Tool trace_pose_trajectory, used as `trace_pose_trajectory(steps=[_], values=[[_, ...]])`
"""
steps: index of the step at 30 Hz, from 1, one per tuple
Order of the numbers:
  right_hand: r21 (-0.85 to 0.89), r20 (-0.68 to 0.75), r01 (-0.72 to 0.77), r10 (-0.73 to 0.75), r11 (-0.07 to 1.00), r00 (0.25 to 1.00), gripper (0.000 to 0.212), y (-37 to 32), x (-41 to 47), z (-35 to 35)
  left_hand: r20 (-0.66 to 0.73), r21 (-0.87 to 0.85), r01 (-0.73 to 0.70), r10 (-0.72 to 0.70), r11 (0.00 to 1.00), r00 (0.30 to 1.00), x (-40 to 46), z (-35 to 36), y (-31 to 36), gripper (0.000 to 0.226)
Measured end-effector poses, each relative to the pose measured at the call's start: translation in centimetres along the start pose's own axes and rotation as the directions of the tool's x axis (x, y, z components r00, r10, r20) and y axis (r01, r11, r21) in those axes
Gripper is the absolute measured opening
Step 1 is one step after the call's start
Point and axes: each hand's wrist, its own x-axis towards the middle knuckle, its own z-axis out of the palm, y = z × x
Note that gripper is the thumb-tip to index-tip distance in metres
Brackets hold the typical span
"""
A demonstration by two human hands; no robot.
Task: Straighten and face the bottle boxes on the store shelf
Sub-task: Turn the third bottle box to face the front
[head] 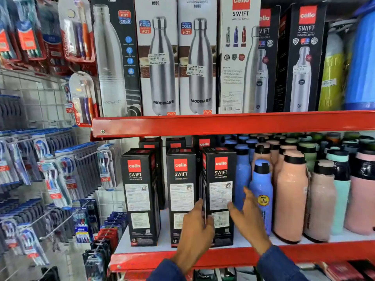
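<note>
Three black Cello Swift bottle boxes stand in a front row on the lower shelf: a left box (141,196), a middle box (180,191) and a right box (220,189). More black boxes (204,143) stand behind them. My left hand (195,230) grips the left front edge of the right box, fingers wrapped around its corner. My right hand (248,219) rests against that box's right side with fingers spread, next to a blue bottle (261,194). The upper shelf carries tall Modware boxes (160,57) and Cello Swift boxes (304,57), one white box (236,57) turned sideways.
Pink, blue and green loose bottles (292,195) crowd the lower shelf to the right of the boxes. Red shelf edges (223,123) run across the view. Toothbrush packs (56,179) hang on wire hooks at the left. A large blue flask (362,63) stands top right.
</note>
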Motion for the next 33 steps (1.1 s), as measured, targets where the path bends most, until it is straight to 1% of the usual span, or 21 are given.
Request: trace_pose_trajectory(steps=[2,4,8,10,13,17,21,23,26,28,30,33], values=[[0.019,0.034,-0.041,0.040,0.999,0.999,0.071,-0.4,0.0,0.1,0.017,0.006,0.006,-0.006,1.000,1.000,0.3,0.7,0.5,0.042],[0.001,0.068,-0.069,0.068,0.998,0.995,0.068,-0.6,0.1,0.3,0.022,0.024,0.020,-0.021,1.000,1.000,0.4,1.2,0.8,0.047],[0.030,0.096,-0.079,0.076,0.996,0.992,0.044,-0.1,0.3,0.5,0.027,-0.011,0.058,-0.058,0.998,0.998,0.9,1.8,0.6,0.052],[0.043,0.125,-0.076,0.070,0.996,0.990,0.037,0.2,0.4,0.5,0.026,-0.024,0.064,-0.063,0.998,0.998,1.0,2.0,0.2,0.054],[0.073,0.134,-0.061,0.051,0.996,0.990,0.039,0.6,0.6,0.5,0.013,-0.039,0.059,-0.058,0.997,0.998,1.3,2.5,-0.5,0.056],[0.110,0.086,-0.017,0.007,0.994,0.996,0.049,1.0,0.7,0.2,-0.022,-0.078,0.085,-0.087,0.993,0.996,1.8,2.8,-1.2,0.044],[0.238,0.054,-0.022,0.009,0.971,0.998,0.050,0.8,1.0,-0.4,-0.066,-0.107,0.066,-0.073,0.992,0.995,2.2,2.7,-0.9,0.047],[0.260,0.061,-0.019,0.003,0.965,0.998,0.054,1.0,1.4,-0.4,-0.094,-0.109,0.059,-0.069,0.992,0.993,2.3,2.7,-0.5,0.056],[0.264,0.067,-0.018,0.001,0.964,0.998,0.058,1.2,1.7,-0.5,-0.143,-0.101,0.056,-0.070,0.993,0.987,2.7,3.2,-0.3,0.082],[0.275,0.060,-0.015,-0.001,0.961,0.998,0.057,1.3,1.5,-0.6,-0.178,-0.100,0.065,-0.083,0.993,0.981,3.0,3.6,-0.1,0.090],[0.257,0.027,0.007,-0.014,0.966,1.000,0.056,1.5,1.4,-0.7,-0.198,-0.108,0.068,-0.089,0.992,0.976,3.1,4.2,0.1,0.083],[0.222,-0.033,0.063,-0.057,0.973,0.998,0.057,2.3,1.7,-0.7,-0.233,-0.120,0.059,-0.086,0.991,0.969,3.1,4.8,0.1,0.059]])
